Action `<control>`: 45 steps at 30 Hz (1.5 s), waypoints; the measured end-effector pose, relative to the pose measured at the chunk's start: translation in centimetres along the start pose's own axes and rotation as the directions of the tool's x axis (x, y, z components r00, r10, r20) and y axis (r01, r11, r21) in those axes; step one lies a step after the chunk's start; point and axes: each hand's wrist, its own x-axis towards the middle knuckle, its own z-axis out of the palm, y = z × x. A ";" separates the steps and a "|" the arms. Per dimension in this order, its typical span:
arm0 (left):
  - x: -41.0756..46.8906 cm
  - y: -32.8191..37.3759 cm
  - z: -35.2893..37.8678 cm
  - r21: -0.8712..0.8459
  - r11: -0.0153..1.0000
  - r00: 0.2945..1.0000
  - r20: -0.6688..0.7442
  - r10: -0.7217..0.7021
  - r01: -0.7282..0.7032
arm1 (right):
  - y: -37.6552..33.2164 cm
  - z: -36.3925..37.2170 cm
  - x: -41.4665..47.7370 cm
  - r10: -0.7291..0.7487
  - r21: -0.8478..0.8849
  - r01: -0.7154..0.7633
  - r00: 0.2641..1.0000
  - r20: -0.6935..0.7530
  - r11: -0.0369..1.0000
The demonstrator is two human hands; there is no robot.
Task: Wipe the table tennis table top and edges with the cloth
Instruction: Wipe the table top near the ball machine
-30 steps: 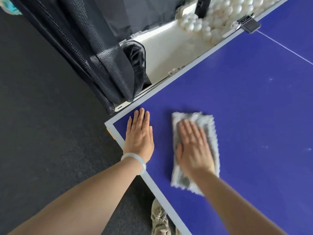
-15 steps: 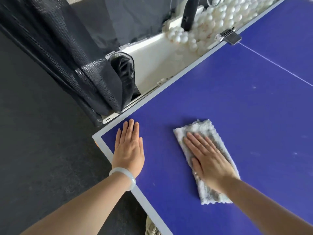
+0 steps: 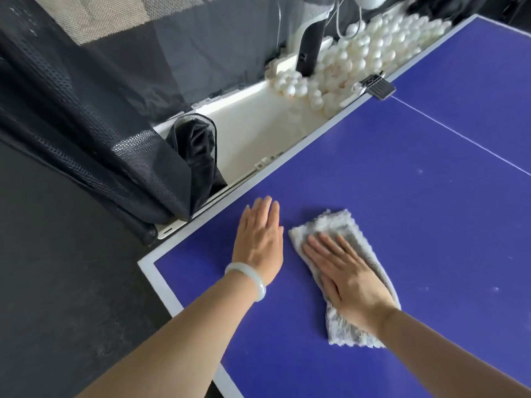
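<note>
A long white tray holds a heap of white balls at its far end, with a black post standing among them and a black clamp just beside them. Black mesh netting hangs bunched at the tray's near end, above dark floor.

The right hand presses flat on the grey cloth (fingers straight); the left hand rests flat on the blue table.
</note>
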 end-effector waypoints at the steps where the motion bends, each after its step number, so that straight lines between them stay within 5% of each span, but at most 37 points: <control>1: 1.4 -0.3 0.1 0.041 0.998 0.999 0.021 -0.045 0.044 | 0.1 -0.1 0.0 -0.051 -0.011 0.051 0.999 0.018 0.999; 9: 3.8 -2.1 1.1 0.134 0.983 0.991 0.034 -0.133 0.127 | 0.4 -0.5 4.6 0.008 -0.021 -0.005 0.993 0.116 1.000; 17: 3.8 -1.8 0.7 0.113 0.985 0.990 0.047 -0.134 0.128 | 4.1 -0.7 17.8 0.041 -0.023 -0.040 0.998 0.050 0.999; 23: 4.0 -2.0 1.0 0.096 0.986 0.989 0.034 -0.142 0.138 | 6.9 -1.2 24.2 0.397 0.022 -0.397 0.916 -0.056 0.918; 26: 3.9 -2.0 1.0 0.105 0.985 0.990 0.031 -0.140 0.136 | 4.8 -0.8 22.5 0.466 0.120 -0.457 0.881 -0.074 0.882; 30: 3.9 -2.0 0.9 0.109 0.985 0.990 0.026 -0.136 0.133 | 0.0 1.1 14.1 0.201 0.055 -0.198 0.977 -0.068 0.979; 33: 4.0 -2.0 0.9 0.069 0.988 0.990 0.027 -0.141 0.139 | 4.6 0.0 12.1 0.090 -0.031 -0.091 0.996 -0.025 0.995; 35: 4.1 -2.1 1.1 0.071 0.987 0.989 0.031 -0.146 0.143 | 8.7 -1.4 13.5 0.330 -0.028 -0.333 0.940 -0.087 0.942; 37: 4.1 -2.1 1.2 0.073 0.986 0.988 0.019 -0.152 0.150 | 10.7 -2.2 15.4 0.615 0.045 -0.615 0.780 -0.110 0.788; 40: 4.0 -2.1 1.4 0.081 0.986 0.989 0.024 -0.148 0.146 | 6.8 -1.1 16.4 0.743 0.109 -0.736 0.654 -0.144 0.669; 42: 3.9 -2.2 1.5 0.085 0.987 0.990 0.007 -0.141 0.140 | 2.0 0.7 14.4 0.674 0.147 -0.658 0.717 -0.179 0.739; 45: 3.9 -2.1 1.3 0.065 0.988 0.990 -0.026 -0.139 0.140 | -3.2 2.5 7.4 0.367 0.089 -0.357 0.918 -0.149 0.930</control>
